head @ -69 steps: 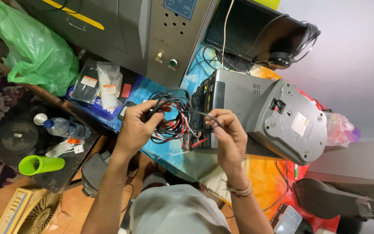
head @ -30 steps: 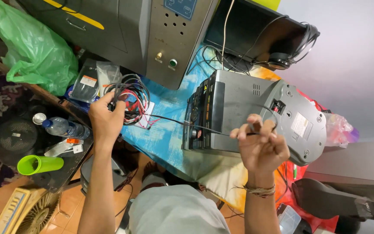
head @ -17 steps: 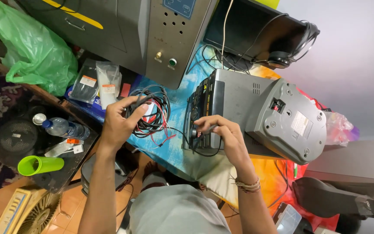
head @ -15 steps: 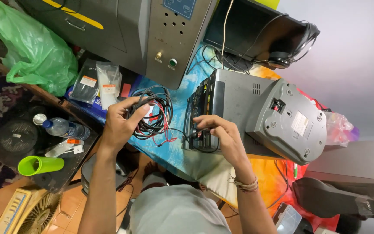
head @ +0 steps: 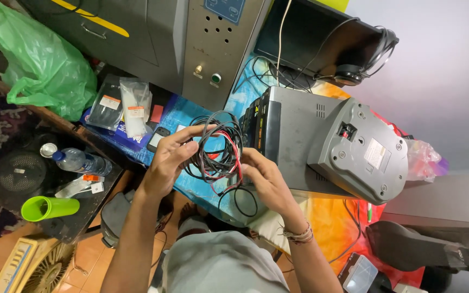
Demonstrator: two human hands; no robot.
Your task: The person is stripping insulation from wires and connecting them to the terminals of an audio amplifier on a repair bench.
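Both hands meet over a loose coil of black and red wires (head: 218, 152), which hangs just above the blue cloth-covered table (head: 183, 116), right beside the front edge of the grey monitor (head: 321, 141) lying face down. The left hand (head: 172, 160) pinches the coil from its left side, thumb and fingers closed on several black loops near the top. The right hand (head: 264, 179) grips the coil's right side, fingers curled around the red and black strands, and 1 black loop dangles free below it. A beaded bracelet (head: 298, 235) sits on the right wrist. Behind the hands stands a grey metal cabinet (head: 213, 49) with a small knob and a green button. To the left, 2 clear packets of cable ties (head: 120, 106) lie on the table, 1 black and 1 white. Further left are a green plastic bag (head: 44, 65), a water bottle (head: 77, 161) lying on its side, and a lime green cup (head: 50, 208) on a dark lower surface. Black headphones (head: 362, 62) rest on a dark screen behind the monitor.
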